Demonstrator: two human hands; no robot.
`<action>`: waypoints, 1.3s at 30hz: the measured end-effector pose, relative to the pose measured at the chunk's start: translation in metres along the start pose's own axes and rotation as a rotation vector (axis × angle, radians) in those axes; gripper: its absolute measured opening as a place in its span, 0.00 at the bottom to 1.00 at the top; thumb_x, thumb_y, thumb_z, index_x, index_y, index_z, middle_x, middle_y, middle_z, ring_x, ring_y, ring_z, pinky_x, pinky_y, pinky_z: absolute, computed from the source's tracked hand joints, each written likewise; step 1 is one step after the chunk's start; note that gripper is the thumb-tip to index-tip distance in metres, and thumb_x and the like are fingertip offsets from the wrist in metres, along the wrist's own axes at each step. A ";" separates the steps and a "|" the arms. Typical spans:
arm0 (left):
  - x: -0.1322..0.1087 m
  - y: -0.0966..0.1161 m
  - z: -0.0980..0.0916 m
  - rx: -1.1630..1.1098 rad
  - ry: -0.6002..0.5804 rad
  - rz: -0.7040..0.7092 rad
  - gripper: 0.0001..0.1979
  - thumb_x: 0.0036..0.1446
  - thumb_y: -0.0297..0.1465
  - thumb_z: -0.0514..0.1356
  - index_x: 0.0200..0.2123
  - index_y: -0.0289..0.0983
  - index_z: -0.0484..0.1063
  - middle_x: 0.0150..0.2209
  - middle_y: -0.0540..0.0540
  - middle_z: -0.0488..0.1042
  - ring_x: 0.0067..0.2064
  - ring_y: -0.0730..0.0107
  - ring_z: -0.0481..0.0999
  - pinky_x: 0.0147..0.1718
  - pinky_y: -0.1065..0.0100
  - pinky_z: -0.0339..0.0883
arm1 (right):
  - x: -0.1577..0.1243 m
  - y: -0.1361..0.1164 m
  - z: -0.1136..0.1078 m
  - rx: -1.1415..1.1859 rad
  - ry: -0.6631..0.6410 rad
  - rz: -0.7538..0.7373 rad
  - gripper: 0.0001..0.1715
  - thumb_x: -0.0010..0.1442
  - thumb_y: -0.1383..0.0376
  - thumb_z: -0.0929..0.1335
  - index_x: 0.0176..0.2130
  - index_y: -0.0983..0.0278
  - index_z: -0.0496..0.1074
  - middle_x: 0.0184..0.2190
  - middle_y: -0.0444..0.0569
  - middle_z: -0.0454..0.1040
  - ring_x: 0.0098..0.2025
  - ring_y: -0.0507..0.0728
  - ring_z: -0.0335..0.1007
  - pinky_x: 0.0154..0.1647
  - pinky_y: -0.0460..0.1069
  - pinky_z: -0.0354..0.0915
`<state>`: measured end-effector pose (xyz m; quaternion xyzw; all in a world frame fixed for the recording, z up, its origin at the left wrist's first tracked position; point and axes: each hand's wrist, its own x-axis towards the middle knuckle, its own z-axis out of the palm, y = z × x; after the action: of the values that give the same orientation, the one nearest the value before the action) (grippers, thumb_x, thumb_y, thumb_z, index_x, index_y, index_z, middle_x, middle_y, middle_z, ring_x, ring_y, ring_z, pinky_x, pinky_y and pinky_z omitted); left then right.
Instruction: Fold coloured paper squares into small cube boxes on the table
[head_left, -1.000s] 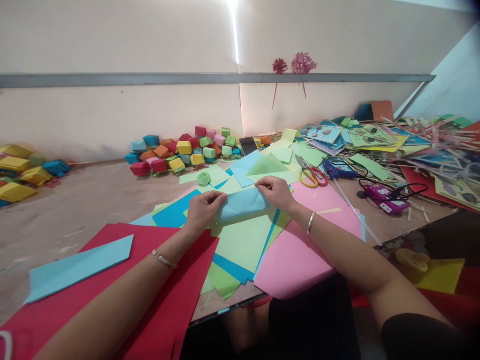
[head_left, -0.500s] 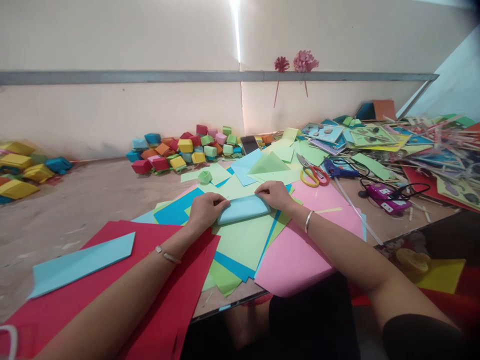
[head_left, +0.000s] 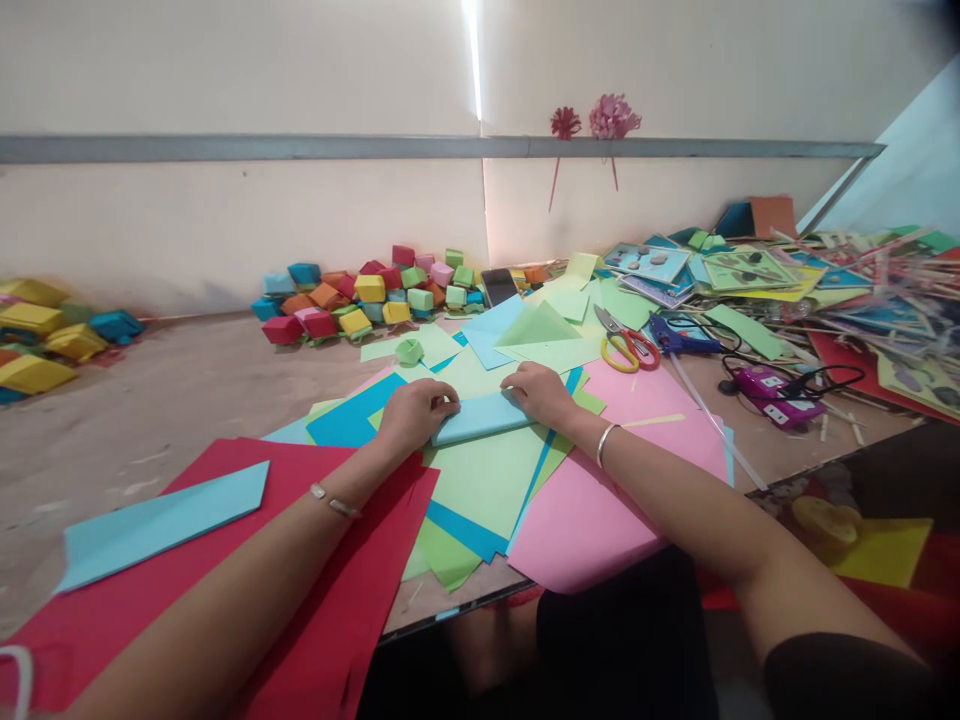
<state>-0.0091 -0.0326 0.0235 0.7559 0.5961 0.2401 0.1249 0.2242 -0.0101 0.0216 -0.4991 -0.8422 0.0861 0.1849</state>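
Note:
A folded light blue paper strip (head_left: 484, 418) lies on a pile of pale green sheets (head_left: 480, 480) in front of me. My left hand (head_left: 420, 410) pinches its left end, thumb and fingers together at the upper corner. At the other end, my right hand (head_left: 541, 392) has its fingers bent down on the top edge of the strip, covering the right corner. Another folded light blue paper (head_left: 165, 525) rests to the left on large red sheets (head_left: 315, 560). Pink sheets (head_left: 592, 520) lie under my right forearm.
Scissors (head_left: 628, 345) with yellow and red handles, a blue glue gun (head_left: 682, 337) and a purple power strip (head_left: 776, 395) lie on the right. Small coloured paper boxes (head_left: 367, 290) are heaped by the wall. Framed pieces and sticks (head_left: 817, 290) crowd the far right.
My right hand has shifted slightly left along the strip's top edge. The strip appears flatter and narrower than before. My left hand stays at its end.

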 end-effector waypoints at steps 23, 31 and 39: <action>0.012 0.052 0.014 0.337 -0.246 -0.074 0.12 0.61 0.41 0.59 0.41 0.39 0.72 0.39 0.42 0.79 0.41 0.56 0.77 0.33 0.65 0.61 | 0.004 0.002 0.004 -0.040 -0.070 -0.037 0.16 0.62 0.71 0.65 0.40 0.65 0.84 0.39 0.54 0.75 0.40 0.55 0.70 0.38 0.47 0.60; -0.002 0.050 0.004 0.350 -0.299 0.074 0.21 0.58 0.43 0.63 0.48 0.35 0.72 0.42 0.40 0.75 0.45 0.54 0.76 0.42 0.62 0.66 | 0.004 0.001 0.002 -0.055 -0.084 -0.029 0.17 0.62 0.71 0.65 0.41 0.64 0.84 0.39 0.53 0.75 0.42 0.56 0.70 0.39 0.47 0.60; -0.004 0.032 -0.002 0.303 -0.394 0.180 0.29 0.57 0.41 0.63 0.61 0.43 0.71 0.43 0.42 0.70 0.45 0.56 0.73 0.44 0.63 0.65 | 0.005 0.005 0.001 -0.066 -0.108 -0.020 0.15 0.64 0.70 0.66 0.43 0.63 0.83 0.41 0.52 0.75 0.44 0.55 0.70 0.40 0.47 0.60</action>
<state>0.0168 -0.0446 0.0395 0.8481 0.5198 0.0067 0.1021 0.2255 -0.0037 0.0202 -0.4910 -0.8583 0.0835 0.1235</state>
